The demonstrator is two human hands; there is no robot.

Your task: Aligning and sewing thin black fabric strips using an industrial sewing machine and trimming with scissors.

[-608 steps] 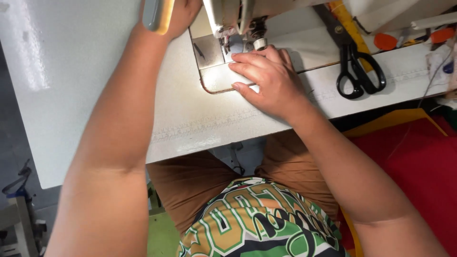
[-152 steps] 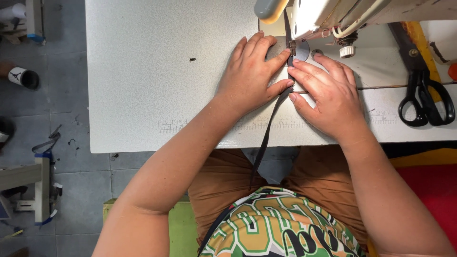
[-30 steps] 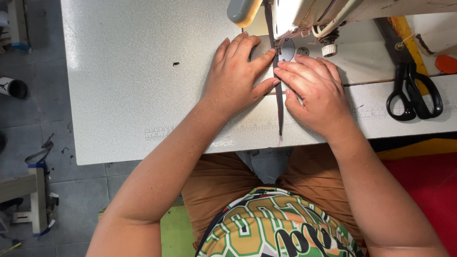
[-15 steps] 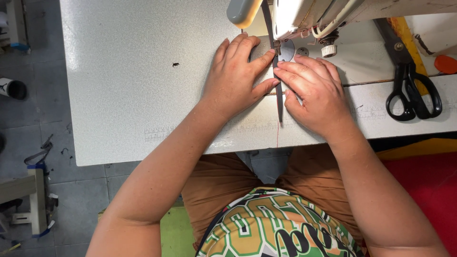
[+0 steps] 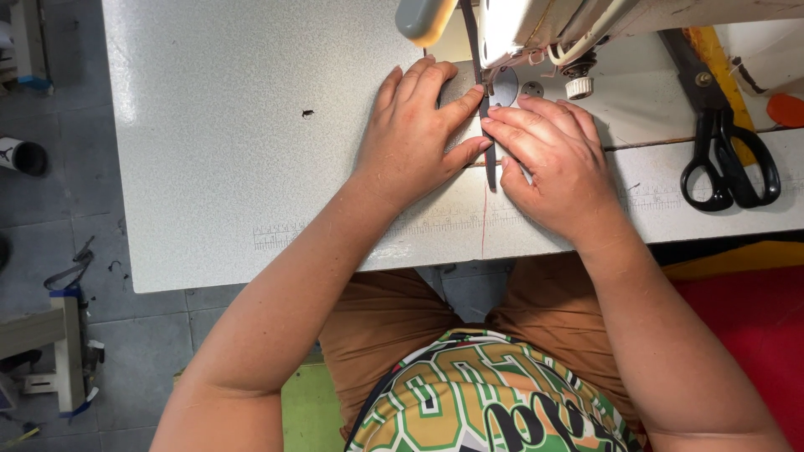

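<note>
My left hand (image 5: pixel 416 127) lies flat on the white sewing table (image 5: pixel 234 142), its fingertips pressing the left side of a narrow dark fabric strip (image 5: pixel 488 155). My right hand (image 5: pixel 554 159) presses the strip from the right, fingers pointing toward the needle plate (image 5: pixel 505 85). The strip runs between both hands up under the white sewing machine head (image 5: pixel 536 25). Its near end lies between my thumbs, and a thin red thread (image 5: pixel 483 222) trails from it toward the table edge.
Black scissors (image 5: pixel 722 151) lie on the table at the right, beside a yellow tape (image 5: pixel 712 50) and an orange object (image 5: pixel 787 109). A printed ruler scale (image 5: pixel 335 230) runs along the table's front. Grey floor with scraps shows at the left.
The dark strip has fed further away under the machine, so less of it lies between my hands; earlier it hung over the table edge. Both hands stay in place on it.
</note>
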